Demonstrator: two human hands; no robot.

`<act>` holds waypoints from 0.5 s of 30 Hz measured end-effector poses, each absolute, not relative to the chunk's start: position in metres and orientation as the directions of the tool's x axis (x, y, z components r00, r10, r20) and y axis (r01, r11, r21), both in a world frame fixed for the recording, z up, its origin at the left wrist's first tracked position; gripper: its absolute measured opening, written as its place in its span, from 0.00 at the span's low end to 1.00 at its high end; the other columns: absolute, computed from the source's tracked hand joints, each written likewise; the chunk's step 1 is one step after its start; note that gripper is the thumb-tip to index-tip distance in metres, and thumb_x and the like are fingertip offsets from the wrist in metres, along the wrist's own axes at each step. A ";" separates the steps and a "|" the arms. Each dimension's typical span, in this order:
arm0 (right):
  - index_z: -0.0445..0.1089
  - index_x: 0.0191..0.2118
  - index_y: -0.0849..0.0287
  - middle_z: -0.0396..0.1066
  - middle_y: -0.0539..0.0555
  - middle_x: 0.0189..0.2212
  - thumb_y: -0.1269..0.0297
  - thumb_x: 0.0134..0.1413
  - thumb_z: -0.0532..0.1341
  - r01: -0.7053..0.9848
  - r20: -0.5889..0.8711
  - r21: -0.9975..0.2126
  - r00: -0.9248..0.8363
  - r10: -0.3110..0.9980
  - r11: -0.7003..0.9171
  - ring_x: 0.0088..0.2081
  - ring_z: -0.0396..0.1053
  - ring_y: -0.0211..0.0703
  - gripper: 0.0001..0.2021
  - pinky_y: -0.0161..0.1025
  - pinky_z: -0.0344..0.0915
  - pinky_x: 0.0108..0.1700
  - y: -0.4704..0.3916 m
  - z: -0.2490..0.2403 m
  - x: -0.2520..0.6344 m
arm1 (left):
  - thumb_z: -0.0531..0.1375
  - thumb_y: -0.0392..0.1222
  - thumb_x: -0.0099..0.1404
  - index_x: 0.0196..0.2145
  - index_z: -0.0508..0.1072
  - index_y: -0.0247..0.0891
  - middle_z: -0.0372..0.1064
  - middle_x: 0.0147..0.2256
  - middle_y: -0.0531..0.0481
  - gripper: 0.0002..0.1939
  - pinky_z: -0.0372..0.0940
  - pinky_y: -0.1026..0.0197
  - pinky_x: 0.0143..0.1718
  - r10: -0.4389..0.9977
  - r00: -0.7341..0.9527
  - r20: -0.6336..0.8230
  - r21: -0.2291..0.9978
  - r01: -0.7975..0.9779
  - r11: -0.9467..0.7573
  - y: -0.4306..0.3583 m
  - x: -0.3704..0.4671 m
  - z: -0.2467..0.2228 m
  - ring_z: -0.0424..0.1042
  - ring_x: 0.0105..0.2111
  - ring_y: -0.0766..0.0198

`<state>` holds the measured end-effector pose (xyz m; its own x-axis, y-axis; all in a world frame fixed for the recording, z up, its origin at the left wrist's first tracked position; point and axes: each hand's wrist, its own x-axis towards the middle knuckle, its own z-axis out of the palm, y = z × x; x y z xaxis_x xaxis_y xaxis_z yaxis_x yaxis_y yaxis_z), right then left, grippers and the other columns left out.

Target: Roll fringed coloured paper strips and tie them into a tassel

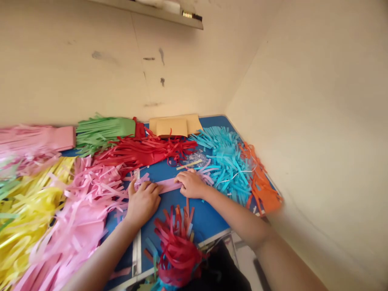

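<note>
- Lilac paper strip [168,185]: lying crosswise on the blue table [209,214], its middle exposed between the two hands.
- Red bundle of ribbons [180,258]: nearest item, at the table's front edge, loose ends pointing away from the wearer.
- Left hand [144,202]: palm down, fingers bent over the strip's left end. Whether they pinch it cannot be told; the undersides are hidden.
- Right hand [191,184]: fingers curled at the strip's right end, in contact. Pinch likewise not determinable.
- Pink fringed paper [87,232]: heaped left of the left hand, with yellow fringed paper [28,226] beside it.
- Orange fringed paper [265,194]: at the right table edge, next to turquoise fringed paper [227,161].
- Paper scraps [197,157]: small, loose, beyond the right hand; probably offcuts, detail poor.
- Red fringed paper [142,152]: beyond both hands.
- Green fringed paper [110,128] and tan paper [171,127]: far side, near the wall [194,72].
- Shelf [157,15]: mounted above.
</note>
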<state>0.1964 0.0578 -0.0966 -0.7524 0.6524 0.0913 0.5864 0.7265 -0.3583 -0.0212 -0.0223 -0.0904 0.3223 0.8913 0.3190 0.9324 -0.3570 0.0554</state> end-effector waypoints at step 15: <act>0.77 0.37 0.54 0.77 0.50 0.39 0.62 0.64 0.61 0.524 0.241 -0.298 -0.767 0.594 0.798 0.42 0.68 0.43 0.07 0.44 0.49 0.47 0.054 -0.111 0.209 | 0.56 0.44 0.69 0.35 0.79 0.48 0.79 0.32 0.54 0.11 0.42 0.38 0.62 0.787 0.427 0.445 0.044 0.867 -0.496 -0.023 -0.046 -0.100 0.75 0.39 0.54</act>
<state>0.2093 0.0543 -0.1107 -0.7673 0.5943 0.2410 0.5241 0.7977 -0.2983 -0.0461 -0.0228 -0.0998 0.4274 0.7868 0.4452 0.8671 -0.4961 0.0445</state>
